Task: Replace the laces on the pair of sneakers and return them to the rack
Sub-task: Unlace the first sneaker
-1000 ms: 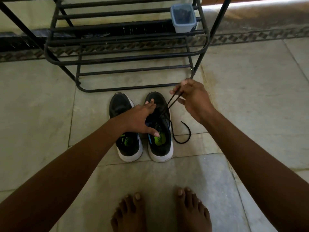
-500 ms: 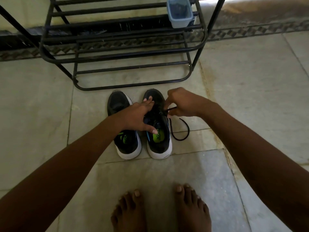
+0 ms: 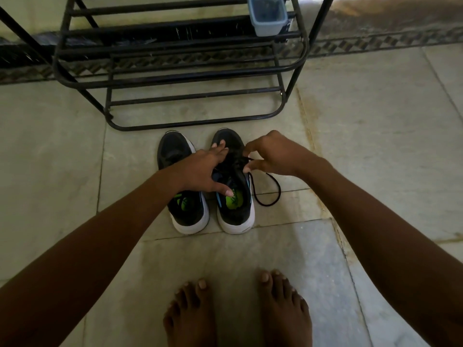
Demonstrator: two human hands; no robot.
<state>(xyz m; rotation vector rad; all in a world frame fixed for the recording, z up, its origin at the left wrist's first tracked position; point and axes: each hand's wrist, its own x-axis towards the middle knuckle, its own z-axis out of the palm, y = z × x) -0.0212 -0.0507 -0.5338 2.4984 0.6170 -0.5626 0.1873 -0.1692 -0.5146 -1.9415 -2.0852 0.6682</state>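
Two black sneakers with white soles and green insoles stand side by side on the floor, toes toward the rack: the left sneaker (image 3: 184,196) and the right sneaker (image 3: 234,211). My left hand (image 3: 203,171) presses down across the right sneaker's tongue, fingers spread. My right hand (image 3: 270,154) pinches the black lace (image 3: 265,191) at the eyelets on that shoe's right side. The lace's loose end loops on the tiles to the right of the shoe.
A black metal shoe rack (image 3: 175,78) stands just beyond the sneakers, its lower shelves bare. A small grey plastic tub (image 3: 266,17) sits on an upper shelf at the right. My bare feet (image 3: 238,309) are on the tiled floor near the sneakers' heels.
My right hand had pulled the lace up and away toward the rack, then came back down to the shoe's eyelets. My left hand stayed on the right sneaker.
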